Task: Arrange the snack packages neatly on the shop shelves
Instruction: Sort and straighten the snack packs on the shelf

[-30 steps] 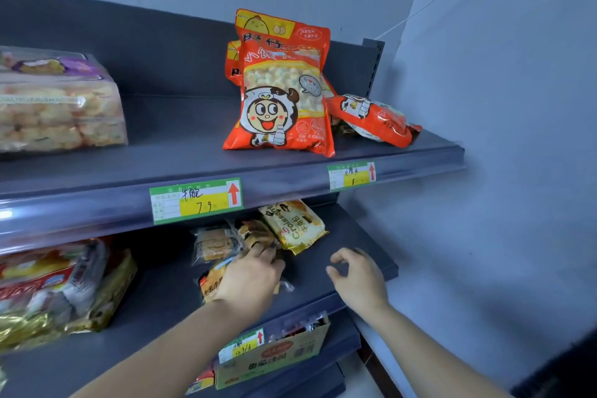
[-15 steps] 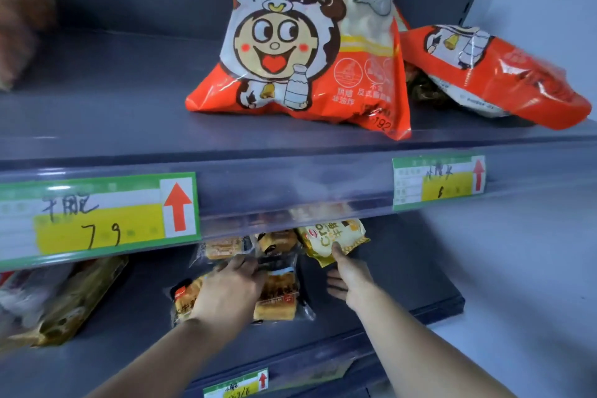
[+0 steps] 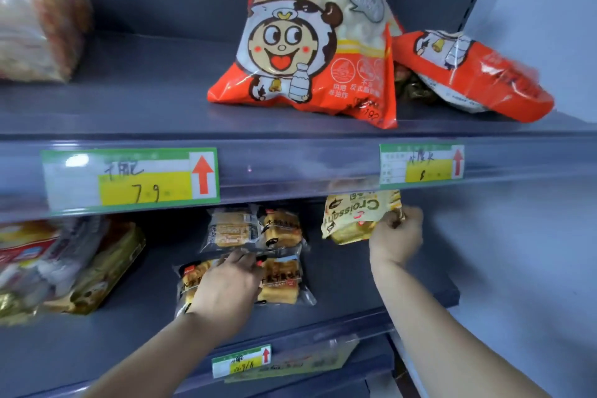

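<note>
While your right hand [image 3: 395, 231] pinches the croissant packet [image 3: 353, 215] by a corner, your left hand [image 3: 226, 289] lies flat on bread packets [image 3: 281, 281]; both look light and crushable, so hold edges.

The shelves [image 3: 145, 100] look like painted metal, dark grey, matt and smooth. The rail strip [image 3: 290, 168] on the front edge is clear glossy plastic, and the price labels [image 3: 129, 178] are paper. The orange snack bag [image 3: 316, 42] is shiny plastic film. The croissant package [image 3: 355, 216] is crinkled glossy film. The pastry packets [image 3: 281, 278] have transparent plastic wrappers. The gold package [image 3: 97, 275] looks like foil.
</note>
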The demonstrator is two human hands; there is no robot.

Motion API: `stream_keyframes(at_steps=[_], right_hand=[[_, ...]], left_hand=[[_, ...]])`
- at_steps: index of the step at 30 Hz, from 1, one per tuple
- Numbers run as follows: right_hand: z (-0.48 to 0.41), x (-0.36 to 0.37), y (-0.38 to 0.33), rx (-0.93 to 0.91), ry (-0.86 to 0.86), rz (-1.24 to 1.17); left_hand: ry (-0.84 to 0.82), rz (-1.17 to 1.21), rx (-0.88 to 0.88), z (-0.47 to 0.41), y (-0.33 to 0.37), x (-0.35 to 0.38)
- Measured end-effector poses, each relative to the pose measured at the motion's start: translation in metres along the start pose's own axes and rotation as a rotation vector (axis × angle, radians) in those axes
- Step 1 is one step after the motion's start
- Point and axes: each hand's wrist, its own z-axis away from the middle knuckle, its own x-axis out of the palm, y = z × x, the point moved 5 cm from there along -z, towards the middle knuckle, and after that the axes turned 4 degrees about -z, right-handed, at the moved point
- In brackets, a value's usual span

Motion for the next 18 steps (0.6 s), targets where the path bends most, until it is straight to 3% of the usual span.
stream_keyframes(at_steps=[3,5,10,14,18], right_hand=[[0.012,-0.030,-0.040,-0.099,0.042,-0.085],[0.030,-0.049,-0.065,-0.192,-0.023,-0.096],[0.102,-0.077,-0.095,-0.422,-0.518,0.083],[0.159,-0.094,-0.126,-0.517,-0.925,0.169],[0.203,-0.118,-0.176,-0.571,-1.096,0.158]], left_hand=[[0.040,-0.001,-0.001,0.015,0.006,-0.026],[0.068,0.018,-0.005,0.029,0.011,-0.048],[0.121,0.085,-0.088,0.075,0.022,-0.117],[-0.078,0.224,-0.105,0.105,0.026,-0.159],[-0.335,0.819,-0.136,0.136,0.017,-0.191]])
